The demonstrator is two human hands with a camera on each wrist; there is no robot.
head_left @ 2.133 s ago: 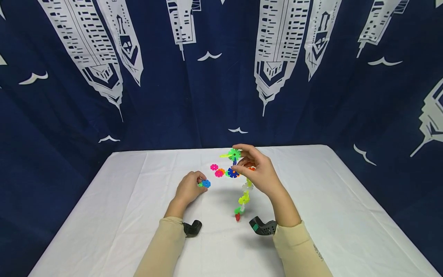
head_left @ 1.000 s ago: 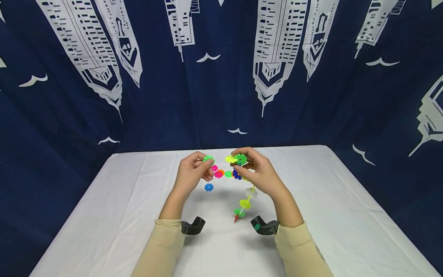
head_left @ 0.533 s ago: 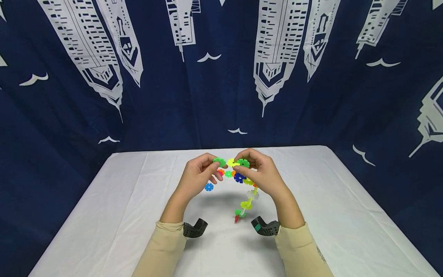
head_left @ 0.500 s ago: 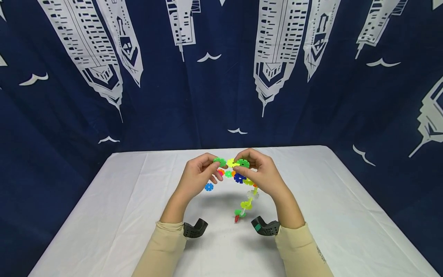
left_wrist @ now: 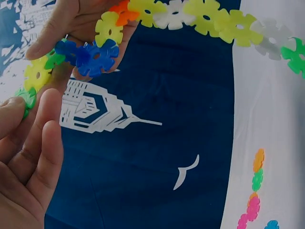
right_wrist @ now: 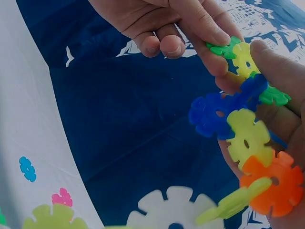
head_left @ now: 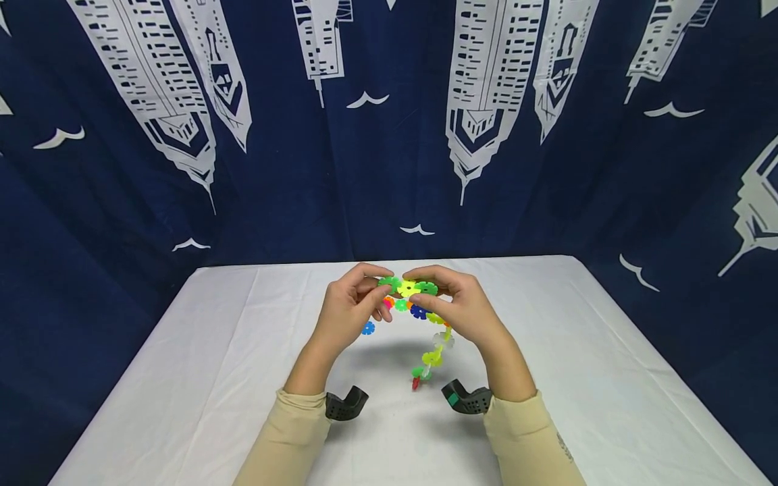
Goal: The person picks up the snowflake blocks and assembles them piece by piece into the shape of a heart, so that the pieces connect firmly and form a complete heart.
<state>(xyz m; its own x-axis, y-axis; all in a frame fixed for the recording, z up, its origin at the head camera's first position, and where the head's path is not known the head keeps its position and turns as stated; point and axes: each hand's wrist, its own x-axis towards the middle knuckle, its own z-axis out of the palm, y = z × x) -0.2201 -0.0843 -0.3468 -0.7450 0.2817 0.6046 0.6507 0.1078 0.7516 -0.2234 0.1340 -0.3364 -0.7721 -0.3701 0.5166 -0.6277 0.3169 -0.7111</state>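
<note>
My left hand (head_left: 343,307) pinches a green notched plastic disc (left_wrist: 27,99) between thumb and fingers. Its rim meets a yellow disc (head_left: 408,289) at the upper end of a chain of interlocking flower-shaped discs. That end is held by my right hand (head_left: 457,302), which grips the yellow disc and the green disc (right_wrist: 275,95) joined to it. From there the chain runs through dark blue discs (right_wrist: 209,117), a yellow one and an orange disc (right_wrist: 275,183). Below my right hand it hangs through yellow and clear discs to a red piece (head_left: 416,383).
On the white-covered table (head_left: 200,378) lie a loose light-blue disc (head_left: 368,328) and, behind the hands, a row with pink (left_wrist: 253,208), green (left_wrist: 257,180) and orange discs (left_wrist: 259,160). A dark blue patterned curtain (head_left: 389,169) stands behind the table.
My left hand let the light-blue disc down onto the table, then brought the green disc up and rightward to the yellow one. My right hand lowered slightly, tilting the chain's end toward it.
</note>
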